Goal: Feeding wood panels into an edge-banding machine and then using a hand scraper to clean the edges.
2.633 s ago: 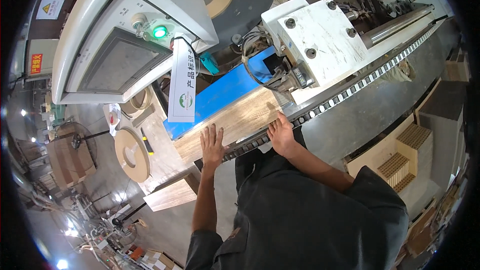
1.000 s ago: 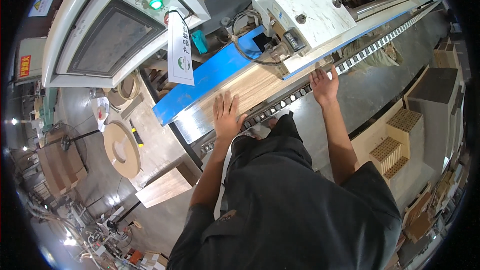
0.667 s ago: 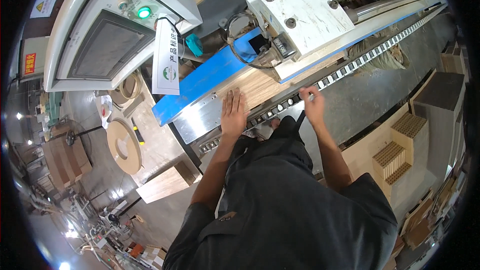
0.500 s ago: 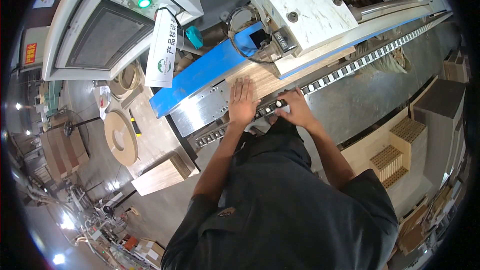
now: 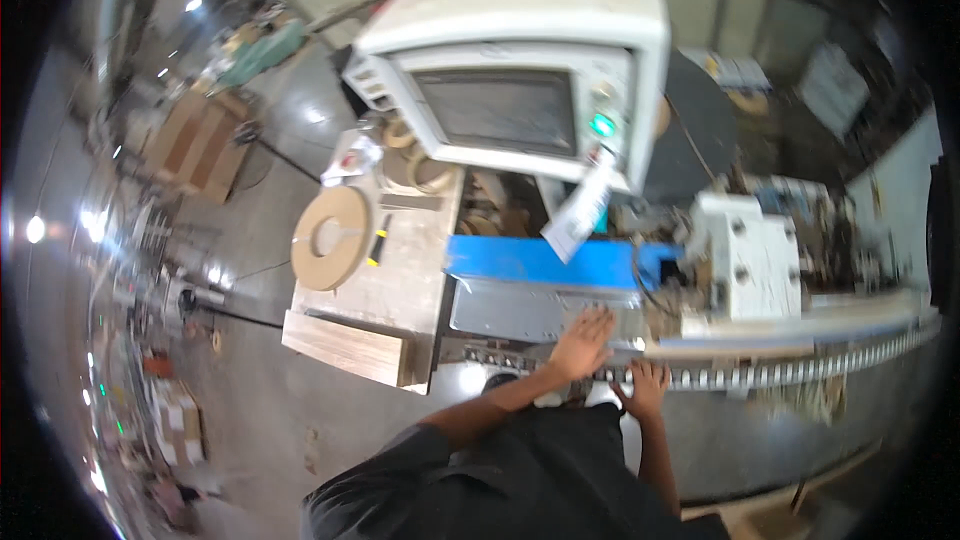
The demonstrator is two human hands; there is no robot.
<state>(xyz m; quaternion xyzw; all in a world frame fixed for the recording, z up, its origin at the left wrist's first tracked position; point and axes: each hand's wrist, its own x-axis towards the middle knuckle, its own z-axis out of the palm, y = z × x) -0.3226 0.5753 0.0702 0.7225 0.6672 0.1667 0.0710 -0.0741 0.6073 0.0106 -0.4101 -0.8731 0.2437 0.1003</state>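
My left hand (image 5: 583,344) lies with its fingers stretched out on the bare metal plate (image 5: 500,308) of the machine, beside the blue guard (image 5: 545,261). Just to its right, my right hand (image 5: 646,390) rests at the roller track (image 5: 765,377), thumb and fingers apart. Neither hand holds anything that I can see. A thin brown strip of the wood-grain board (image 5: 745,349) shows right of my hands, under the white machine head (image 5: 757,265). Motion smears the picture somewhat.
A white control console (image 5: 500,112) with a dark screen and a green light stands beyond the guard. On the side table at left are a tan coil of edge banding (image 5: 331,239), a yellow-black utility knife (image 5: 377,247) and stacked wood-grain boards (image 5: 345,345).
My view has swung round toward the console. The wood-grain board has slid right along the machine, away from my left hand, which is now on the metal plate. My right hand remains at the track.
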